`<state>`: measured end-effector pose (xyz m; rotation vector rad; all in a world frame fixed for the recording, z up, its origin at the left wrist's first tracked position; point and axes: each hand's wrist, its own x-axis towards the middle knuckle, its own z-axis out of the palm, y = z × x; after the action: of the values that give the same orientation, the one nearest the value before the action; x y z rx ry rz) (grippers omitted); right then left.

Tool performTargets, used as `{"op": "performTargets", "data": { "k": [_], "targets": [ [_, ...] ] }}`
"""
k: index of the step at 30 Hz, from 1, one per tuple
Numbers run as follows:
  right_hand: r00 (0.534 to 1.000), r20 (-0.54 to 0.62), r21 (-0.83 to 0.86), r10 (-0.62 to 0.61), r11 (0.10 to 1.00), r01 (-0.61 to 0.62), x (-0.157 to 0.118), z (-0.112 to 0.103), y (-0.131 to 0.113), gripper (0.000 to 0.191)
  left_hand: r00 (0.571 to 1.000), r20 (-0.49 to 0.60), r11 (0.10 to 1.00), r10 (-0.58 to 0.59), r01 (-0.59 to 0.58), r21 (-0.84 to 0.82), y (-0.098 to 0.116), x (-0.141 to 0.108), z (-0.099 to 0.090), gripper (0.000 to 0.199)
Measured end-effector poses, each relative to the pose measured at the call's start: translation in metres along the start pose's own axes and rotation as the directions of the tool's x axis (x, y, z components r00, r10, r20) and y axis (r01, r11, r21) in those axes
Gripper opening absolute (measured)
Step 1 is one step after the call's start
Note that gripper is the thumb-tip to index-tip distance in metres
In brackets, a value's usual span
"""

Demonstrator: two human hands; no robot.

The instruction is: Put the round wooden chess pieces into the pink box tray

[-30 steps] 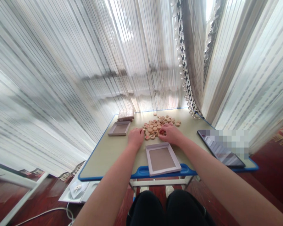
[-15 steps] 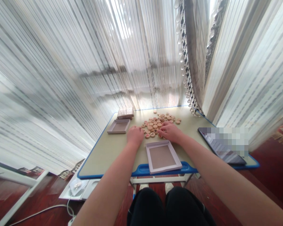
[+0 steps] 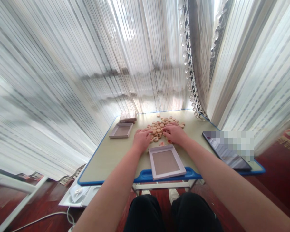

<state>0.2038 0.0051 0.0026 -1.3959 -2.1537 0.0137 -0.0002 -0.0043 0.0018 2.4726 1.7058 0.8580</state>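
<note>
A heap of round wooden Chinese chess pieces, some with red or black characters, lies mid-table between both hands. At the heap's left edge my left hand is palm down, fingers stretched out over pieces. On the right, my right hand rests with its fingers apart and slightly bent, fingertips against the pieces. No piece shows lifted in either hand, though pieces under the palms are hidden. A red-marked piece lies in front of the heap, just behind a shallow open box at the near edge.
Another shallow box part is at the left, with a stacked flat package behind it. On the right lies a dark tablet, partly blurred out. A blue-edged table carries everything; striped string curtains hang behind it.
My left hand has moved right onto the heap's edge, its fingers stretching out. My right hand shifts slightly right and its fingers spread. Red-marked pieces now show in front of the heap.
</note>
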Motion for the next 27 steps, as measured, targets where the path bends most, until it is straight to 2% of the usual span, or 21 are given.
{"op": "performTargets", "data": {
  "k": [5, 10, 14, 19, 27],
  "targets": [
    [0.997, -0.004, 0.019, 0.082, 0.996, -0.082, 0.000, -0.001, -0.001, 0.016, 0.999, -0.025, 1.000, -0.020, 0.020, -0.010, 0.002, -0.001, -0.002, 0.033],
    [0.994, -0.073, 0.102, 0.080, 0.992, -0.072, -0.003, -0.009, -0.001, 0.021, 1.000, 0.015, 0.999, 0.021, -0.021, -0.039, 0.004, -0.001, -0.003, 0.031],
    [0.999, -0.005, 0.141, 0.052, 0.989, -0.051, -0.008, -0.015, -0.001, 0.019, 1.000, -0.003, 0.999, 0.005, -0.005, -0.050, 0.003, -0.002, -0.003, 0.029],
    [0.993, 0.109, 0.180, -0.036, 0.984, 0.016, -0.012, -0.012, -0.003, 0.017, 1.000, -0.005, 0.999, 0.014, -0.014, -0.040, 0.002, -0.001, -0.002, 0.030],
    [0.992, 0.124, 0.159, -0.021, 0.987, 0.001, -0.011, -0.007, -0.005, 0.020, 0.998, -0.024, 0.995, 0.055, -0.057, -0.081, -0.002, -0.002, 0.001, 0.030]
  ]
}}
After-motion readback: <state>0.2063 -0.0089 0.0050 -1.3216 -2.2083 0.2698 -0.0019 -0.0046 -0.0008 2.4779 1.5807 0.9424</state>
